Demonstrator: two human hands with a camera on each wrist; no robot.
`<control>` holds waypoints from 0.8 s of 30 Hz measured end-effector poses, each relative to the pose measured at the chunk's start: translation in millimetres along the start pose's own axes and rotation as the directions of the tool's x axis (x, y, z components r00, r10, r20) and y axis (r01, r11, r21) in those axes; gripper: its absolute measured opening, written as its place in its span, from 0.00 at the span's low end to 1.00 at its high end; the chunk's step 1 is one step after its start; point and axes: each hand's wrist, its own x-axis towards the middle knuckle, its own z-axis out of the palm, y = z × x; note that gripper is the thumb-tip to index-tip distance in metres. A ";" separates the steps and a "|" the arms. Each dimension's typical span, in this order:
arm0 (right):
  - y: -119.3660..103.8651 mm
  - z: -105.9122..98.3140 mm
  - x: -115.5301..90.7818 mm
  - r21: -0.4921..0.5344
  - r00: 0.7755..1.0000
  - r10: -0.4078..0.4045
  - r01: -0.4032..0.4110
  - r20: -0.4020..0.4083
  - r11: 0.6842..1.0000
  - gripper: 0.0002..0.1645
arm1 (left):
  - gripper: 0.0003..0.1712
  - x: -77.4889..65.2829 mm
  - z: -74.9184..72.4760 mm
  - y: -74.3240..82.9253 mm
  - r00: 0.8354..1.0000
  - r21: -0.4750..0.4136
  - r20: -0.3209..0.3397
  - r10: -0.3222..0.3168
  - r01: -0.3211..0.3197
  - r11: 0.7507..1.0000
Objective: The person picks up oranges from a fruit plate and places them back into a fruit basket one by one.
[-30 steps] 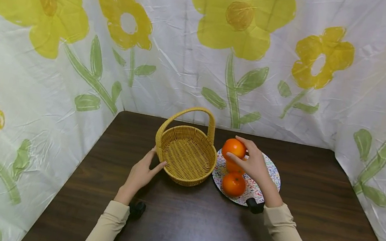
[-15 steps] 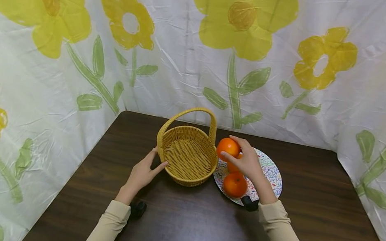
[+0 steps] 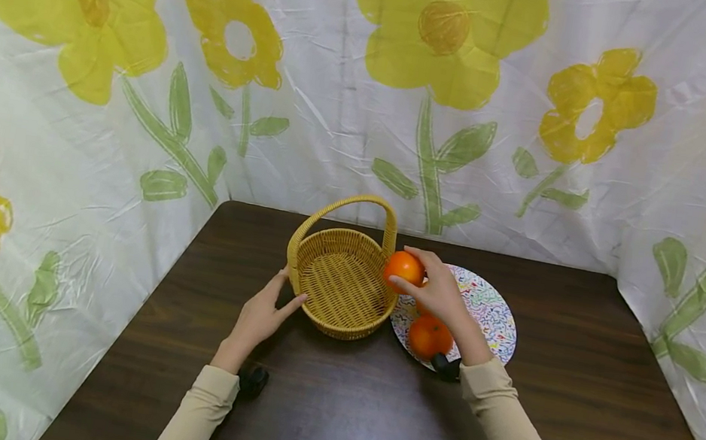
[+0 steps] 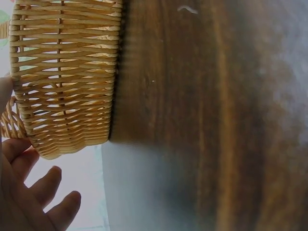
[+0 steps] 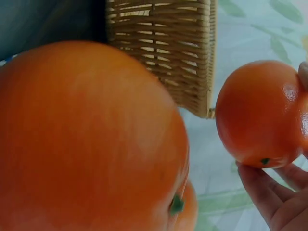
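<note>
A yellow wicker basket (image 3: 344,279) with an arched handle stands near the back of the table. My left hand (image 3: 256,316) holds its left side by the handle's base, thumb at the front rim; in the left wrist view two fingertips (image 4: 24,156) touch the weave and the other fingers are off it. My right hand (image 3: 435,289) grips an orange (image 3: 403,269) between thumb and fingers, overlapping the basket's right rim in the head view. On the patterned plate (image 3: 493,313) sits another orange (image 3: 430,338), with one more partly hidden behind the right hand.
The dark wooden table (image 3: 324,413) runs under everything. A white curtain (image 3: 311,130) with yellow flowers hangs behind it and along both sides. A large orange (image 5: 86,144) fills much of the right wrist view, close to the camera.
My right hand has carried the orange leftward, from above the plate to the basket's right rim. My left hand and the basket stay in place.
</note>
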 end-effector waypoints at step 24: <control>-7.0 21.7 20.7 -0.042 0.999 0.018 -0.016 0.050 0.999 0.43 | 0.45 -0.3 -3.7 2.0 0.999 0.000 0.032 -0.009 0.009 1.000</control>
